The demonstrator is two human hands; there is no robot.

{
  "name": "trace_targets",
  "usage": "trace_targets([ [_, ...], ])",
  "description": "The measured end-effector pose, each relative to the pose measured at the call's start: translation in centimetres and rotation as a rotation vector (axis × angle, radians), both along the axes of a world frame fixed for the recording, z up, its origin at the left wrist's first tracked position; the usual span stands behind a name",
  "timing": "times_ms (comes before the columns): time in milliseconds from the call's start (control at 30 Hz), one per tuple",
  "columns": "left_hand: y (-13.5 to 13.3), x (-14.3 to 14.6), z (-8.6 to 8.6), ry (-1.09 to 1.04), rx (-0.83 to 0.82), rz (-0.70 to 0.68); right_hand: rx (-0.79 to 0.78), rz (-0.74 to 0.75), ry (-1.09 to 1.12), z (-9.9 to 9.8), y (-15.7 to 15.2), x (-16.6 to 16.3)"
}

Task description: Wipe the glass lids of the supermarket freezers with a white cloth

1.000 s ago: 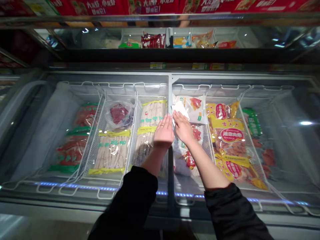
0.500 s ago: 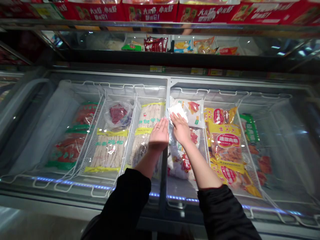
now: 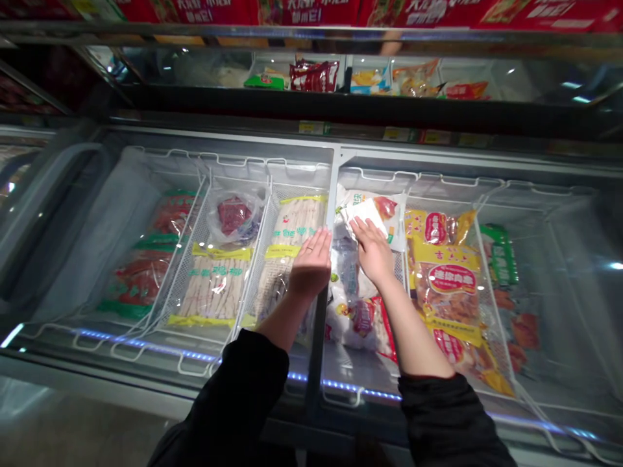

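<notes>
My right hand [image 3: 374, 251] presses a folded white cloth [image 3: 366, 215] with flat, outstretched fingers. The cloth is over the right half of a chest freezer, above a white bag of frozen food [image 3: 395, 202]. My left hand [image 3: 312, 261] lies flat with its fingers straight and close together, a ring on one of them. It rests beside the middle frame bar [image 3: 335, 175], over a clear bag of pale strips [image 3: 296, 217] with yellow bands. Whether a glass lid lies between my hands and the bags is hard to tell, though there are reflections.
Wire baskets hold yellow bags [image 3: 448, 279], a bag of dark red meat [image 3: 234, 215], another bag of pale strips [image 3: 211, 285] and green-edged bags [image 3: 139, 275]. A curved handle [image 3: 58, 170] stands at the left. Behind, a shelf carries red boxes [image 3: 311, 11].
My right hand has slid the white cloth a little to the right, away from the middle bar. My left hand has stayed by the bar. The view has shifted slightly.
</notes>
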State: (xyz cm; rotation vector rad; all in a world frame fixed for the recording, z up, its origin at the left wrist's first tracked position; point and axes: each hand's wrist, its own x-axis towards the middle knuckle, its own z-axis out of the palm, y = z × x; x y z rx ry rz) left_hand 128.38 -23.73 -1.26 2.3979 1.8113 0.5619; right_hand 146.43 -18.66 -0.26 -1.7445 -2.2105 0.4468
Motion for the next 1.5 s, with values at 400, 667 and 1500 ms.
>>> trace_targets([
  [400, 0.0, -0.1, 1.1, 0.003, -0.073, -0.029, -0.015, 0.179, -0.042, 1.0, -0.6, -1.6],
  [667, 0.0, -0.3, 1.3, 0.014, -0.102, -0.053, 0.037, 0.151, 0.026, 3.1, 2.3, -2.3],
  [1500, 1.7, -1.0, 2.6, -0.038, -0.122, -0.066, 0.056, 0.011, -0.054, -0.1, 3.6, -3.3],
])
